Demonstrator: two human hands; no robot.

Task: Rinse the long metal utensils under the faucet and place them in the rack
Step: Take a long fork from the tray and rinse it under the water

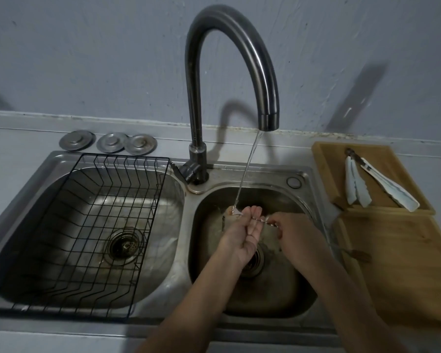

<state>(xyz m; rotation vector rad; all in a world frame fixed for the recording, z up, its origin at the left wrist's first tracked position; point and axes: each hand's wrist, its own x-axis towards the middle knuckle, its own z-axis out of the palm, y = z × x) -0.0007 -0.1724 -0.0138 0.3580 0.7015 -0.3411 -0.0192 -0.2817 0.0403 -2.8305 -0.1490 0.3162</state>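
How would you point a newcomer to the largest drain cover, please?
Start at the left basin with the black wire rack. On the counter behind it lie three round metal covers; the largest cover is leftmost, standing alone while the other two touch.

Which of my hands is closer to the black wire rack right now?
Left. The left hand is in the right basin, to the right of the rack. The right hand is beyond it, farther right, pinching the metal utensil by its handle.

Home kitchen: double steel sink (239,186), faucet (239,59), dish rack (127,174).
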